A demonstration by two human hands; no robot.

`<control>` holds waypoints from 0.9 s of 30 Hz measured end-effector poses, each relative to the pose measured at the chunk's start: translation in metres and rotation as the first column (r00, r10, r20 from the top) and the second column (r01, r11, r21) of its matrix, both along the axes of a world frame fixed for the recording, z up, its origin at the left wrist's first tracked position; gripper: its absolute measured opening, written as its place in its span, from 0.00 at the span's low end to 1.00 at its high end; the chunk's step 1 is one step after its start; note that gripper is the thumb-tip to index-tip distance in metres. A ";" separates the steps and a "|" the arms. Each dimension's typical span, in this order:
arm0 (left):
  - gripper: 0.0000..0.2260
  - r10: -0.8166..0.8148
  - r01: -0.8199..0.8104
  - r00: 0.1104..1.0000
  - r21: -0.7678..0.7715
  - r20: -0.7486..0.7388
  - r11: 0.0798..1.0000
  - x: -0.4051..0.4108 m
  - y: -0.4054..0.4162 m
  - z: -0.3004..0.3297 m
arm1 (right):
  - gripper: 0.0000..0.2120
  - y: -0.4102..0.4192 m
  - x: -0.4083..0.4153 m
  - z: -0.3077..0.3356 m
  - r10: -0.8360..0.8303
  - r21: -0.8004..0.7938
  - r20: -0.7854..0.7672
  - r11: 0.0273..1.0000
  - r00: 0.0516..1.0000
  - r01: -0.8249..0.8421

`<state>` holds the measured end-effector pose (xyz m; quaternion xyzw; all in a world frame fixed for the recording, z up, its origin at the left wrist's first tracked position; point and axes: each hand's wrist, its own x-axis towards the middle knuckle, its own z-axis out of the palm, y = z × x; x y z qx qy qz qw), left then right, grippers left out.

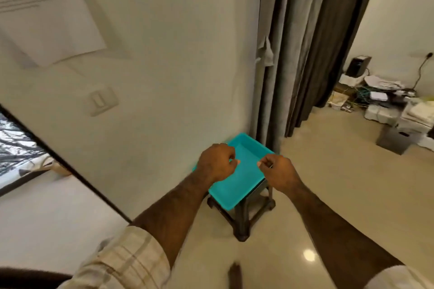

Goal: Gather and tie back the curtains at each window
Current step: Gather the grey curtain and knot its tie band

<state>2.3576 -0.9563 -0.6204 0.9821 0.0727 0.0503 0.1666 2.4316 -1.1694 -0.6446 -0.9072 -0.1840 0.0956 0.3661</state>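
Left hand (217, 162) and right hand (277, 170) low in the middle of the frame, close together but not touching, both raised over a teal tray (237, 185). Fingers of each curled inward; something small and dark possibly pinched in the right, too blurred to be sure. Nothing plainly held in the left. Neither one on any cloth.

Tray resting on a dark stool (244, 213), just below the hands, hard against the wall (164, 65). Nothing to be made out inside the tray.

Grey curtain (303, 49) hanging in the upper right of the frame, running from the top edge down to the floor (328, 183) just behind the stool, folds already bunched together into a narrow column. A pale scrap, perhaps a tie (265, 50), dangling at its left edge partway up. No band seen round the folds.

Probably between steps: nothing gathered in hand, tying not yet begun here. Next move likely a reach up and right to the curtain, closing round the bunched folds, then wrapping the tie round them.

Light switch (102, 101) at middle left, papers (42, 7) pinned upper left, clutter of boxes (387, 105) at far right.
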 end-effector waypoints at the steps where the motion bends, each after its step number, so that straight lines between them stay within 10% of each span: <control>1: 0.14 -0.011 0.011 1.000 0.002 0.009 1.000 0.021 -0.004 -0.006 | 0.08 -0.003 0.017 -0.002 -0.009 -0.002 -0.009 1.000 1.000 0.009; 16: 0.13 -0.046 0.045 0.999 -0.060 -0.024 0.997 0.353 -0.024 0.000 | 0.07 -0.020 0.318 0.012 -0.121 -0.044 -0.056 0.992 0.991 0.118; 27: 0.12 0.053 -0.056 0.995 0.030 0.081 0.998 0.546 -0.031 0.029 | 0.09 -0.017 0.558 0.033 0.094 0.022 0.074 0.995 0.993 -0.095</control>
